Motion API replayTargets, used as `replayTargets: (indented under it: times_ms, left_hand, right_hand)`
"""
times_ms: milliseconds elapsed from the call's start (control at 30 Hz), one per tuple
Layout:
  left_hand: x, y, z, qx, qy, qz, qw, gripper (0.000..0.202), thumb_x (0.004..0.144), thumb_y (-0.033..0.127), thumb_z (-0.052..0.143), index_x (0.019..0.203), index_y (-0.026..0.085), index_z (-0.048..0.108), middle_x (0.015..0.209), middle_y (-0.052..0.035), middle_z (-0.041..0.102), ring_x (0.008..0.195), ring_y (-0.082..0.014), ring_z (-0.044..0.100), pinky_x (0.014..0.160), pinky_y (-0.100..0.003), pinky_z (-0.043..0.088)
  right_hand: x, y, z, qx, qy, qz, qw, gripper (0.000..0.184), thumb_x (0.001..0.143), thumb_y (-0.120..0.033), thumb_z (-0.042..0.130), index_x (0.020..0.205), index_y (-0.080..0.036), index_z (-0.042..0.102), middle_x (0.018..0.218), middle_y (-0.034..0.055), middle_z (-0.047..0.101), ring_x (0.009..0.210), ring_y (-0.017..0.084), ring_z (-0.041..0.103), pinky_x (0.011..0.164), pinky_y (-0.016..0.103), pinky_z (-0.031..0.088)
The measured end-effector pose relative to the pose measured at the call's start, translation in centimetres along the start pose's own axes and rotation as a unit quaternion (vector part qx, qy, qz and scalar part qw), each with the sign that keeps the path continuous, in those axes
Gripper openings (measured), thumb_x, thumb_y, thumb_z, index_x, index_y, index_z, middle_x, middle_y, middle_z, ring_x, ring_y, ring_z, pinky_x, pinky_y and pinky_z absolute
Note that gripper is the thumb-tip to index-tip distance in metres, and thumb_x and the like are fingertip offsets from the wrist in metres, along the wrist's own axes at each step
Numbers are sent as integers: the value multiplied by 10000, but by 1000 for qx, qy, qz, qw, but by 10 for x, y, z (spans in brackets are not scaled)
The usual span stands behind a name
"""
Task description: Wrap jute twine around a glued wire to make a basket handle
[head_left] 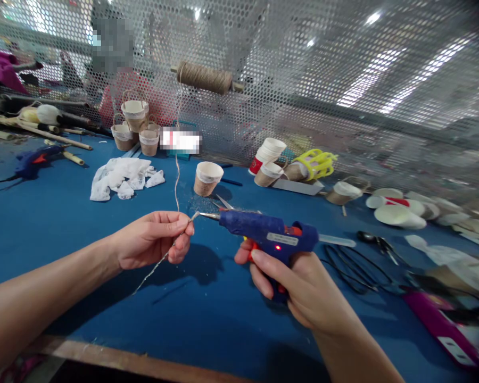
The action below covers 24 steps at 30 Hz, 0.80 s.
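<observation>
My left hand (159, 234) pinches a thin twisted cord (154, 270) between thumb and fingers, its short end poking out to the right. In my right hand (279, 271) is a blue hot glue gun (259, 226), fingers wrapped round its handle and trigger. A red light glows on the gun's side, and a clear glue stick (337, 240) sticks out of its back. The nozzle tip is at the cord's end; whether they touch I cannot tell. Behind the nozzle stands a twine-wrapped cup with a white rim (208, 180). Scissors (224, 202) lie partly hidden behind the gun.
A twine spool (204, 77) hangs on the perforated metal screen (323, 80). Handled cups (134, 114) and crumpled white fabric (122, 175) are at back left. Another glue gun (34, 159) lies far left. Several cups, black cable (351, 271) and a purple power strip (439, 324) occupy the right.
</observation>
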State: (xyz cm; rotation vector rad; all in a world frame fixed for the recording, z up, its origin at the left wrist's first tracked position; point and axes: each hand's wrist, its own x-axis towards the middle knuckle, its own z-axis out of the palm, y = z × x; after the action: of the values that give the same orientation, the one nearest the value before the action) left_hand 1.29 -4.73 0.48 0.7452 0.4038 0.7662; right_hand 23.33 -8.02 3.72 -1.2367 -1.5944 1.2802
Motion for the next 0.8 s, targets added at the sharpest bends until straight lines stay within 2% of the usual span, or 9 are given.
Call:
replayTargets:
  times_ms: [100, 200, 333, 467, 600, 667, 800]
  left_hand:
    - [0, 0, 0, 10, -2, 1, 1000, 105, 769, 187, 558, 707, 104, 575, 527, 3, 513, 439, -61, 458, 444, -173, 343]
    - [1, 1, 0, 32, 9, 8, 999, 118, 768, 209, 562, 704, 111, 572, 526, 4, 520, 441, -63, 457, 449, -178, 342]
    - [3, 1, 1, 127, 67, 44, 989, 149, 775, 252, 557, 707, 120, 571, 564, 3, 538, 481, -66, 471, 489, -189, 352]
    - [4, 0, 3, 285, 129, 115, 943, 162, 773, 262, 554, 690, 124, 575, 628, 1, 537, 553, -70, 455, 550, -202, 358]
    - [3, 1, 5, 417, 175, 151, 879, 173, 772, 280, 536, 713, 128, 591, 608, 8, 496, 539, -74, 390, 507, -207, 311]
    - [2, 2, 5, 455, 196, 161, 853, 184, 771, 294, 527, 737, 128, 600, 583, 20, 469, 507, -68, 347, 469, -206, 271]
    - [1, 6, 2, 487, 232, 192, 820, 183, 755, 301, 523, 724, 137, 600, 536, 38, 443, 472, -64, 316, 434, -201, 242]
  right_hand:
    - [0, 0, 0, 1, 3, -4, 1000, 156, 783, -302, 523, 810, -149, 539, 629, 17, 586, 384, 46, 378, 380, 227, 265]
    - [-1, -2, -1, -4, -4, 1, 1000, 154, 782, -293, 528, 805, -141, 547, 519, -17, 531, 374, 50, 366, 379, 223, 255]
    - [1, -5, -2, 23, -2, 11, 1000, 162, 782, -295, 528, 815, -138, 548, 431, -49, 462, 372, 60, 359, 383, 220, 251]
    - [9, 2, -5, 48, 26, 26, 998, 156, 771, -289, 554, 804, -137, 562, 439, -48, 457, 402, 72, 390, 416, 228, 304]
    - [22, 18, -11, 58, 98, 34, 993, 227, 688, -328, 651, 718, -120, 567, 645, 17, 555, 555, 90, 488, 524, 233, 392]
    - [28, 24, -13, 56, 107, 53, 991, 263, 680, -357, 655, 733, -120, 555, 605, 0, 529, 522, 81, 469, 503, 224, 381]
    - [37, 30, -10, 56, 88, 81, 991, 298, 663, -377, 661, 761, -128, 530, 526, -42, 468, 457, 61, 430, 447, 198, 345]
